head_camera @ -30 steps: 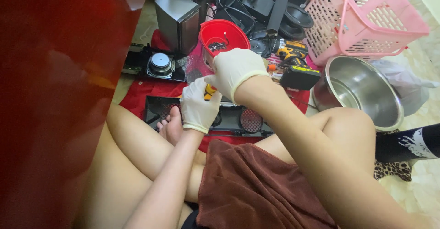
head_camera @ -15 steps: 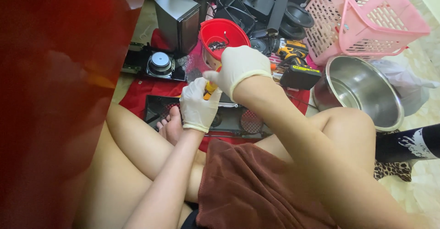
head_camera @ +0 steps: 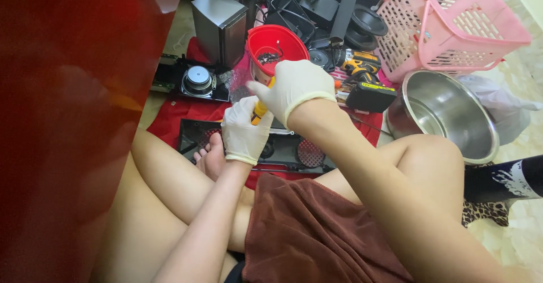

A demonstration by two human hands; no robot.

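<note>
Left of centre, a round speaker lies on the red cloth. At centre the gloved left hand has its fingers clamped on an orange-handled screwdriver above a black panel; the gloved right hand grips the handle's top. A steel bowl sits right, below a pink basket.
</note>
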